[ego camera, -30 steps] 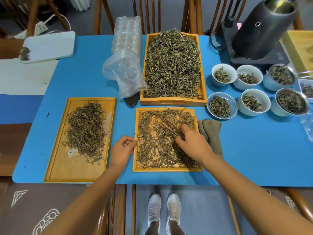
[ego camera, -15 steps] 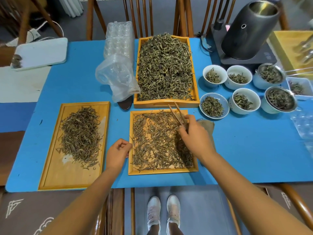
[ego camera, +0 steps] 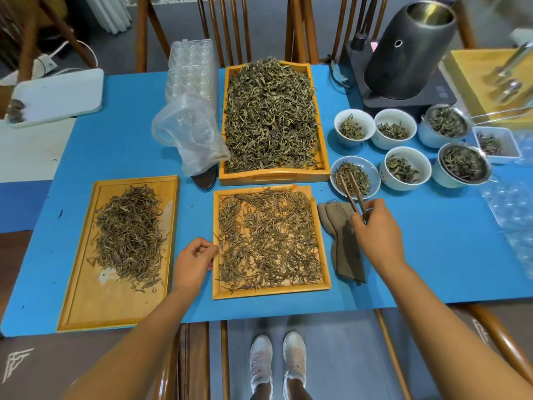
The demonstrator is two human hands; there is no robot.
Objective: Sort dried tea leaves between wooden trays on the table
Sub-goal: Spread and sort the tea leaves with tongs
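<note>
My right hand (ego camera: 377,235) grips tweezers (ego camera: 353,194); my left hand (ego camera: 193,262) is loosely curled, empty. Tea leaves (ego camera: 268,238) look light and brittle: pinch gently mid-leaf.

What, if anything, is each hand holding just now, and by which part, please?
The right hand pinches the wooden tweezers at their near end, tips over the tea saucer. The left hand holds nothing, loosely curled beside the middle tray.

This looked like a tea workroom: wooden trays (ego camera: 271,290) of dried leaves lay on a blue-covered table (ego camera: 432,255), beside sample bowls (ego camera: 406,168), a dark roaster (ego camera: 403,53) on its base, and wooden chairs (ego camera: 230,24) behind.
</note>
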